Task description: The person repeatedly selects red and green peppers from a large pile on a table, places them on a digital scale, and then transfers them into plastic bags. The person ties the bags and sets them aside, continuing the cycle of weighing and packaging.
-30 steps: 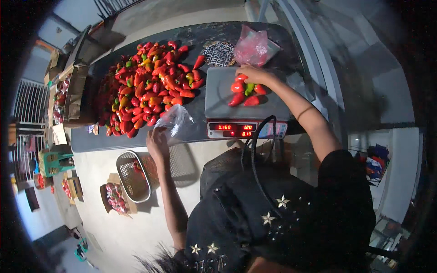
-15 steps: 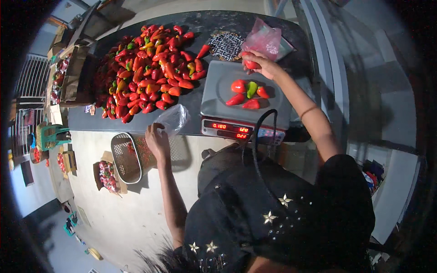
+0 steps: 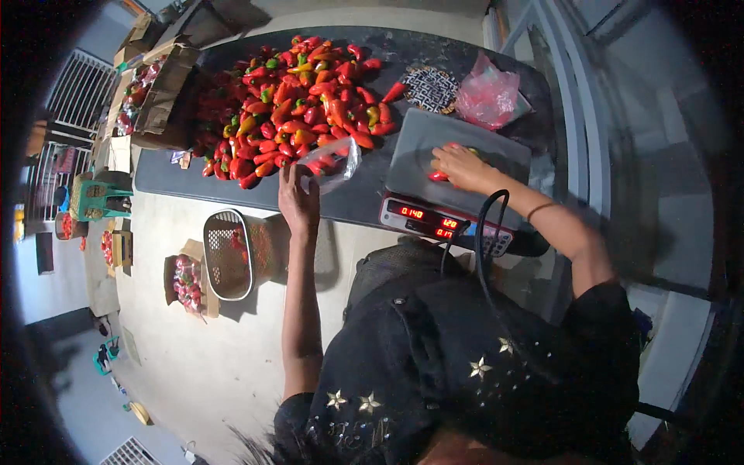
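Note:
My left hand (image 3: 300, 200) is closed on the mouth of a clear plastic bag (image 3: 341, 167), held up at the table's near edge. My right hand (image 3: 465, 168) reaches down onto the grey platform of a digital scale (image 3: 418, 139). Its fingers are curled over a few red peppers (image 3: 439, 176), and most of these are covered by the hand. Lit red digits show on the scale's front panel (image 3: 425, 219). Left of the scale, a big heap of red peppers (image 3: 302, 116), some green or orange, spreads over the dark table (image 3: 170, 174).
Behind the scale lie a round patterned mat (image 3: 430, 89) and a pink plastic bag (image 3: 490, 97). A cardboard box (image 3: 167, 97) stands at the table's left end. On the floor are a plastic basket (image 3: 229, 256) and a small box of bagged peppers (image 3: 188, 280). A black cord (image 3: 482, 232) hangs before the scale.
My right hand has moved from behind the scale's platform, where it held a red pepper, down onto the peppers there. My left hand has lifted the bag toward the heap. The view has shifted.

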{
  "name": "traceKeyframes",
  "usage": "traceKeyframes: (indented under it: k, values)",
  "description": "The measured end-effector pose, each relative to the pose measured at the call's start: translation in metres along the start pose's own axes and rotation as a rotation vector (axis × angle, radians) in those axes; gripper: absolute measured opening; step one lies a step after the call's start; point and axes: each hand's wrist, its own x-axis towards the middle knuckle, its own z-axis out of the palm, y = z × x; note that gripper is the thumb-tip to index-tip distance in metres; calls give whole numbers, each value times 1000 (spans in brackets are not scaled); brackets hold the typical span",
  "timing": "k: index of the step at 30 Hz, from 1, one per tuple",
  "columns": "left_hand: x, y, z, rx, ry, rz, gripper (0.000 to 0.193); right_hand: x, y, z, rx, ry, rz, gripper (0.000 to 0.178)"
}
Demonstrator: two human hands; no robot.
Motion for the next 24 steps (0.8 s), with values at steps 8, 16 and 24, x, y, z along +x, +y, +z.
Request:
traceKeyframes:
  k: [8,16,24]
  values:
    - [13,12,-22,-217,84,-136,48,10,-2,11,-28,-48,10,18]
    - [24,-2,-13,-29,51,-69,21,55,-43,-94,662,326,141,31]
    - [27,56,-13,-157,3,150,35,132,-80,-95,1047,-20,276,42]
